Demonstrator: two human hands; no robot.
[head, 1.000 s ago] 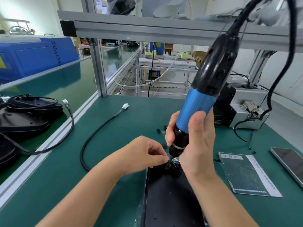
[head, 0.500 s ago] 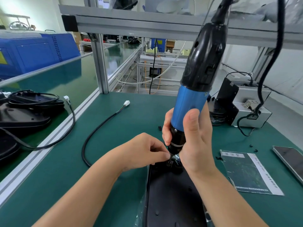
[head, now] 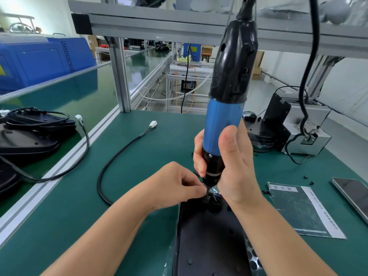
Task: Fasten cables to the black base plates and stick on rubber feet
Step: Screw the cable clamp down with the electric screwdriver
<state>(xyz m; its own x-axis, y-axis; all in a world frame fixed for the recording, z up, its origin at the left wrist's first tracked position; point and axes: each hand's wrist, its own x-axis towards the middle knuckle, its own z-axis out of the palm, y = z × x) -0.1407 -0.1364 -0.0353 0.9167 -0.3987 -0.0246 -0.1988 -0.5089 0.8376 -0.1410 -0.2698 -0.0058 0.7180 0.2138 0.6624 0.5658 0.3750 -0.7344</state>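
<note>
A black base plate (head: 207, 236) lies on the green mat in front of me. My right hand (head: 233, 166) grips a blue and black electric screwdriver (head: 225, 108), held almost upright with its bit on the plate's far end. My left hand (head: 177, 186) pinches something small right at the bit's tip; what it holds is hidden by the fingers. A black cable (head: 117, 154) with a white connector (head: 153, 124) curves away from the plate to the left. A sheet of round black rubber feet (head: 253, 257) peeks out beside the plate's right edge.
Finished black plates with cables (head: 29, 136) are stacked on the left bench. A screw feeder box (head: 298, 134) stands at the back right. A dark printed sheet (head: 298, 210), a phone (head: 352, 194) and loose screws (head: 308, 180) lie on the right.
The screwdriver has swung from a rightward tilt to nearly upright. Both hands stay at the plate's far end.
</note>
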